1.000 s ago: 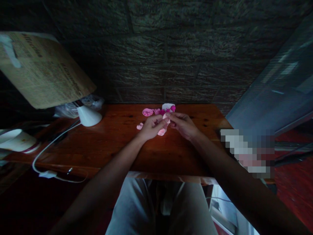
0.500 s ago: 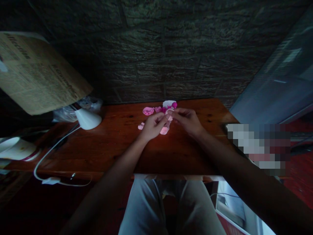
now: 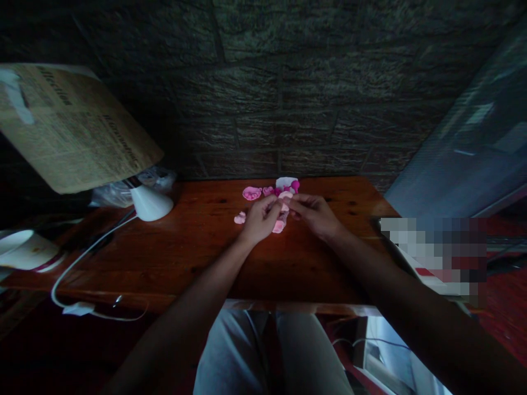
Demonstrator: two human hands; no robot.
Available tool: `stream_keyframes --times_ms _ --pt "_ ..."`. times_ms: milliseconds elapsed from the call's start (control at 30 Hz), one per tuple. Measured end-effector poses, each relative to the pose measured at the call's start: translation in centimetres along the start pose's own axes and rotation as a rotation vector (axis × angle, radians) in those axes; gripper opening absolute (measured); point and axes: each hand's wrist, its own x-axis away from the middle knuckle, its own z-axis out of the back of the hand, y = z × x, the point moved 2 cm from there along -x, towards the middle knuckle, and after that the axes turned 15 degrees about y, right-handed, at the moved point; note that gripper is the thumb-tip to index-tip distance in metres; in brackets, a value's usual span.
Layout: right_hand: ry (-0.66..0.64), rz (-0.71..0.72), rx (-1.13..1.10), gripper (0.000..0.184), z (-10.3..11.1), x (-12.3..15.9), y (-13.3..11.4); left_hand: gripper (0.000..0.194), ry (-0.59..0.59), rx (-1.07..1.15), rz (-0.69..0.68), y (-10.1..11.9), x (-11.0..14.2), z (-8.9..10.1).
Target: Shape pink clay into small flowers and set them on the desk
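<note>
My left hand and my right hand meet over the table, with fingers pinched on a flat, pale pink piece of what looks like modelling clay. Just below it lies another pink piece, partly hidden by my left fingers. A small pale pink lump is left of my left hand. Behind the hands are a pink oval piece with a bumpy middle, a smaller pink piece, a magenta ball and a whitish piece.
The wooden table stands against a dark stone-patterned wall. At left are a lamp with a newsprint shade, its white cord, a plastic bag and a paper cup. A blurred-out object occupies the right end.
The view has shifted slightly, so the scene sits a little lower. Both hands keep their pinch on the pale pink clay piece; my legs have shifted left.
</note>
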Motion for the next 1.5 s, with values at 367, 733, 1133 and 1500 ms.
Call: stream_keyframes --times_ms 367,733,1133,1500 --pt "-0.075 0.003 0.074 0.042 -0.4 0.2 0.2 0.037 0.025 -0.107 -0.058 -0.8 -0.4 0.3" --pt "0.009 -0.027 0.055 0.043 0.4 -0.1 0.1 0.027 0.045 -0.044 -0.046 -0.8 -0.7 0.2" --pt "0.009 0.033 0.110 0.040 0.5 -0.3 0.2 0.023 0.065 0.011 0.007 -1.2 -0.5 -0.1" --pt "-0.067 -0.036 0.080 0.037 0.0 0.2 0.1 0.025 0.072 0.076 0.013 -0.6 -0.8 0.4"
